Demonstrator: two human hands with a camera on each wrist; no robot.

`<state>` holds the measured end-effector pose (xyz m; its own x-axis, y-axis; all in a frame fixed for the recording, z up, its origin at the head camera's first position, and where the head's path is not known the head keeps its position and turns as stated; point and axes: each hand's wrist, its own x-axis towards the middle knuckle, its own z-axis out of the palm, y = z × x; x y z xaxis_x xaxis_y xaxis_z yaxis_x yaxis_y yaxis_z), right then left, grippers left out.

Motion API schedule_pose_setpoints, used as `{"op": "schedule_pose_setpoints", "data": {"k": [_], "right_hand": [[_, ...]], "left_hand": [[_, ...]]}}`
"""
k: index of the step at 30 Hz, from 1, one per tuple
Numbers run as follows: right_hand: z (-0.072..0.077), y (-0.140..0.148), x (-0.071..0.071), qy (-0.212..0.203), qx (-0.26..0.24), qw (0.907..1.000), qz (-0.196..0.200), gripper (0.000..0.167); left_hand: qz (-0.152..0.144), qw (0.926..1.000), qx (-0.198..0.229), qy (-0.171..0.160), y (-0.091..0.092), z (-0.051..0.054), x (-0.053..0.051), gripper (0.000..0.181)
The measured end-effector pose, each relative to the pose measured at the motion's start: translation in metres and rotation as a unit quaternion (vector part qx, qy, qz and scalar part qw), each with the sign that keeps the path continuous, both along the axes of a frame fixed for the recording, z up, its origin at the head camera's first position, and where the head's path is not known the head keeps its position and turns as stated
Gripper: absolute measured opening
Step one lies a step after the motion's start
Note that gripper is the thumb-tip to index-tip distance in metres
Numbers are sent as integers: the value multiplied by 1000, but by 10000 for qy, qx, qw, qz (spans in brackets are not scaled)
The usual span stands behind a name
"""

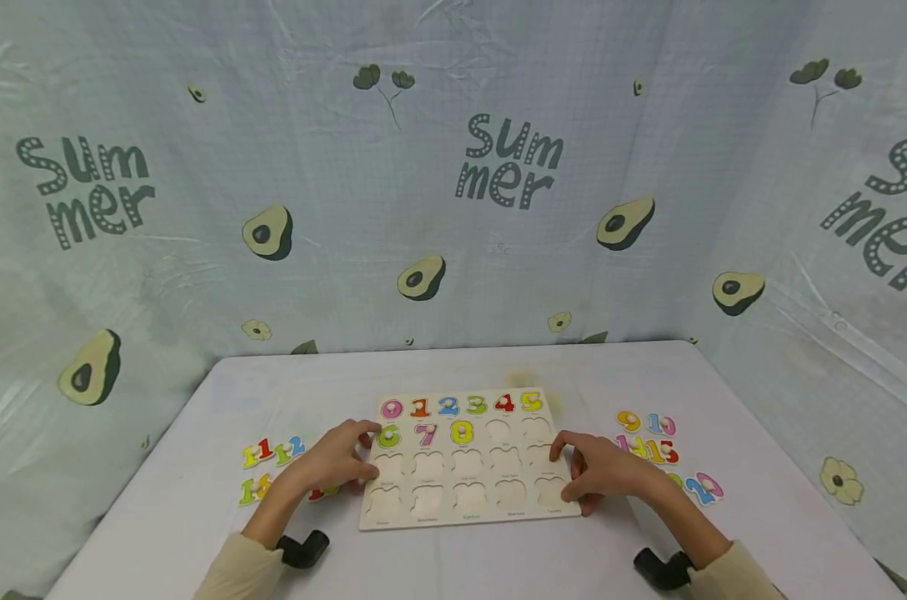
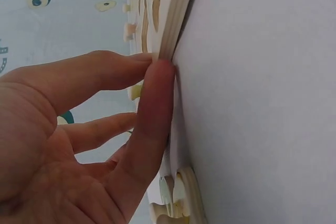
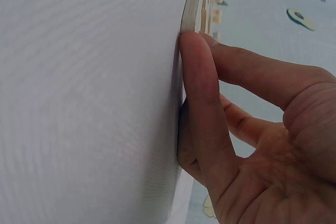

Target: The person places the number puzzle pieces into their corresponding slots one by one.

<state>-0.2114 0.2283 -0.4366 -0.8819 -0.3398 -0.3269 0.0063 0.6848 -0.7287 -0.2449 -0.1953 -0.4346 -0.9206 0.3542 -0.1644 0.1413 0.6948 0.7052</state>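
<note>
A wooden number puzzle board (image 1: 416, 522) lies on the table, tilted slightly. Knobbed number pieces from 0 to 8 sit in its upper two rows; the lower recesses are bare wood. My left hand (image 1: 337, 458) pinches the board's left edge between thumb and a finger. In the left wrist view, those fingertips meet at the board's edge (image 2: 176, 9). On the opposite side, my right hand (image 1: 607, 468) grips the right edge near the lower corner. The right wrist view shows its thumb over the board (image 3: 193, 11) and a finger against the edge.
Loose number pieces lie left of the board, including 11 (image 1: 258, 452), 12 (image 1: 289, 451) and a red one partly behind my left hand. To the right lie 9 (image 1: 628, 421), 10 (image 1: 661, 424), 15 (image 1: 662, 452), 20 (image 1: 704, 487) and others. A patterned curtain (image 1: 333, 292) stands behind the table.
</note>
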Motion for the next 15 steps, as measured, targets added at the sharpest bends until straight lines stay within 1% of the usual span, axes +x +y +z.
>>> {"op": "schedule_pose_setpoints", "data": {"k": [7,11,15], "right_hand": [[-2,0,-1,11,-55,10000,36,48],[-2,1,-1,3,-68,10000,42,48],[-2,1,0,6,-46,10000,53,47]], "left_hand": [[-39,9999,144,-9,0,0,2,67],[-48,9997,209,-78,0,0,2,68],[-49,9997,201,-140,-1,-2,2,67]]}}
